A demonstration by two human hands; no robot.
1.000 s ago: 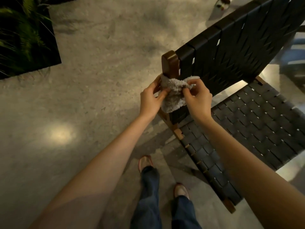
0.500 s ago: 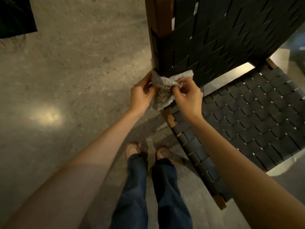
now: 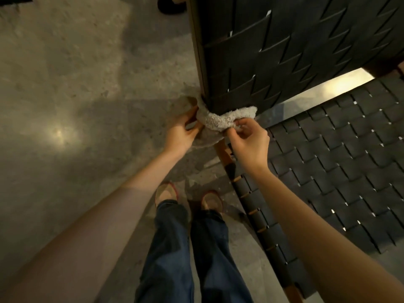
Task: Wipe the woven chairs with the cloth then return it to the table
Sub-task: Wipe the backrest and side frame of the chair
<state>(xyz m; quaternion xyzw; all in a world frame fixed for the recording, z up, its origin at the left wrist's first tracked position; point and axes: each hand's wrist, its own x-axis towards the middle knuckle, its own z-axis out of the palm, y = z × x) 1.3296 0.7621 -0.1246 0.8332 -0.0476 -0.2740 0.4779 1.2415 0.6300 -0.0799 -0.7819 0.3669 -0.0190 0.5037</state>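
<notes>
Cloth [image 3: 220, 122] round chair-back [image 3: 284, 51] corner, in pinch of L hand [image 3: 179, 134], R hand [image 3: 251, 143].

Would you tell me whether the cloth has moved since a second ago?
Yes: the cloth slid down the chair's backrest, from top corner to bottom edge.

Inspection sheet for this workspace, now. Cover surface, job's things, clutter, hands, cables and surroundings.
Surface: concrete floor with a bright patch of light; no table in view.
Job's things: cloth wrapped round the lower side edge of the backrest of the woven chair; the chair's dark woven seat lies to the right.
Clutter: one dark rounded thing on the floor at the top edge, too cut off to identify.
Hands: left hand grips the cloth's left end; right hand pinches its right part.
Cables: nothing seen.
Surroundings: the person's jeans and shoes, standing beside the chair.
</notes>
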